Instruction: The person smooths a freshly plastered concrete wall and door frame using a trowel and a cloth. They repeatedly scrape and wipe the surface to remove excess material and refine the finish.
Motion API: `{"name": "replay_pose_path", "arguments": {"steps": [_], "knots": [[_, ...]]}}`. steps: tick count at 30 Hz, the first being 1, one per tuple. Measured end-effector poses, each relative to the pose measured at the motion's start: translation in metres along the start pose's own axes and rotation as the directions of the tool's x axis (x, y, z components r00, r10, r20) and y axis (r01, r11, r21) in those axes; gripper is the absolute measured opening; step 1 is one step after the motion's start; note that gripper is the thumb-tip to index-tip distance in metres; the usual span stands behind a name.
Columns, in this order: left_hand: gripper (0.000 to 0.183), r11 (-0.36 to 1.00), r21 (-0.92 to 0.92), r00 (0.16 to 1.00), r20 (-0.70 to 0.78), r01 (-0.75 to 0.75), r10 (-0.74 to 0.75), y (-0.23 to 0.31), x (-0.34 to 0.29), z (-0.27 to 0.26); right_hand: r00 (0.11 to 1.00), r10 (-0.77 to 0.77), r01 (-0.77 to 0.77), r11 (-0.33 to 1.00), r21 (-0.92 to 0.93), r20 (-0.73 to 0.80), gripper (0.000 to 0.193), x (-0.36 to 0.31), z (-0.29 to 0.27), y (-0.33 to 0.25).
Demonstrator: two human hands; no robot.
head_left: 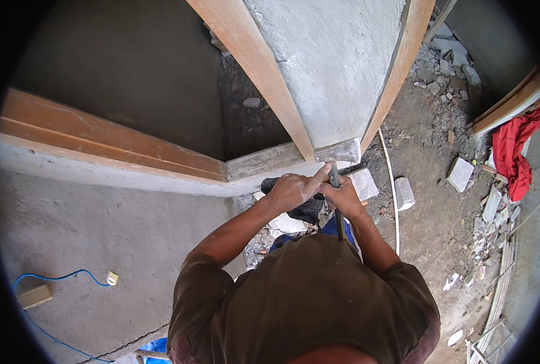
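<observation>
In front of my body a sledgehammer (pixel 338 151) stands with its dusty, block-shaped head at the top, against the foot of the grey wall post. Its dark handle runs down toward my waist. My right hand (pixel 344 198) is closed round the handle below the head. From the left, my left hand (pixel 293 193) meets the handle just above it, the index finger stretched onto it right under the head; its other fingers are partly hidden. A dark bag-like thing (pixel 306 209) lies below my left hand, and a white block (pixel 363 184) lies just beyond my right.
Wooden frames (pixel 270 79) edge the plastered post (pixel 330 67), with a low sill (pixel 264 161) at left. A white pipe (pixel 393 188) crosses the rubble-strewn dirt floor. Loose blocks (pixel 460 174) and red cloth (pixel 519 151) are at right; a blue cable (pixel 63 278) is at left.
</observation>
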State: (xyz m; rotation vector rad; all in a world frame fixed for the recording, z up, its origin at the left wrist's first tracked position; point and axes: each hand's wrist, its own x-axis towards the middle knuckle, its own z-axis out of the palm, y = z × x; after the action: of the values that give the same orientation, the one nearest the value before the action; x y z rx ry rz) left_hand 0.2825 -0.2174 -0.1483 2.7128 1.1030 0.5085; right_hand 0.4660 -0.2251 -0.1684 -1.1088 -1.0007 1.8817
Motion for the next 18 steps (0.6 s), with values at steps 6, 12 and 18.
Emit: {"name": "replay_pose_path", "arguments": {"steps": [6, 12, 18], "knots": [[0.075, 0.999, -0.030, 0.996, 0.083, 0.035, -0.033, 0.010, 0.000, 0.022, 0.994, -0.095, 0.100, 0.987, -0.128, 0.046, 0.011, 0.012, -0.024, 0.030], [0.060, 0.498, -0.648, 0.628, -0.039, 0.577, -0.777, 0.019, 0.002, 0.052, 0.989, -0.073, 0.089, 0.987, 0.134, -0.126, 0.009, 0.032, -0.027, 0.006], [0.022, 0.317, -0.895, 0.570, -0.089, 0.315, -0.817, 0.031, 0.035, 0.044, 0.973, -0.067, 0.106, 0.980, 0.166, -0.222, 0.013, 0.038, -0.010, -0.006]]}}
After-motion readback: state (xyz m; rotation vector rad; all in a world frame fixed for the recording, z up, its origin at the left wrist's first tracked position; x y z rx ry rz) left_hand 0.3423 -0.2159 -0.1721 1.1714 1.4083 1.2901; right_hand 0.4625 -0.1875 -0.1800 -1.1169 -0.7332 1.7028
